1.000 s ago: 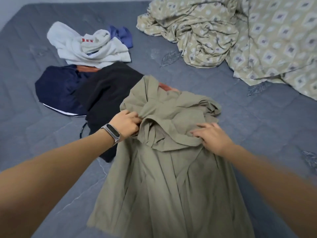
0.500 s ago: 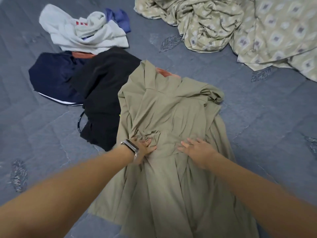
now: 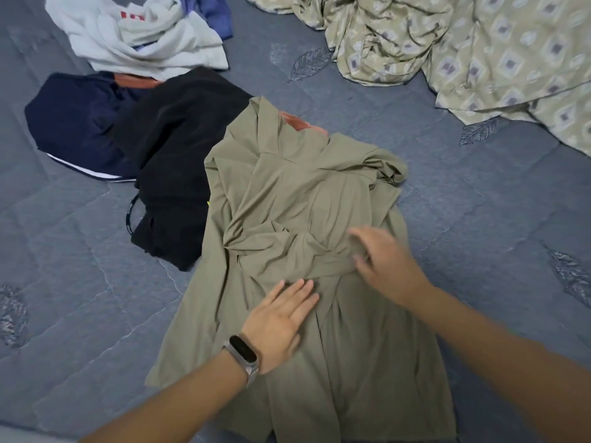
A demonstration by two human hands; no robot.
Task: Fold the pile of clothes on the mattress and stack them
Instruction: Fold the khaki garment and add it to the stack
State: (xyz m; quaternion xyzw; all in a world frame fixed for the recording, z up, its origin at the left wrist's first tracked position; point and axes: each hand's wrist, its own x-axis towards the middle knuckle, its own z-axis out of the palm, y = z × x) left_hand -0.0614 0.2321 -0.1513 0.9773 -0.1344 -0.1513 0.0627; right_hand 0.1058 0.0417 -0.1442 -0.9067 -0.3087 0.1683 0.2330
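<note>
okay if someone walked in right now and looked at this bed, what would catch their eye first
Probably the olive garment spread across the middle of the grey mattress, with the left hand pressing flat on it and the right hand blurred just above its bunched waist. Next, the unfolded pile to the left: a black garment, a navy one and a white one behind them.
</note>
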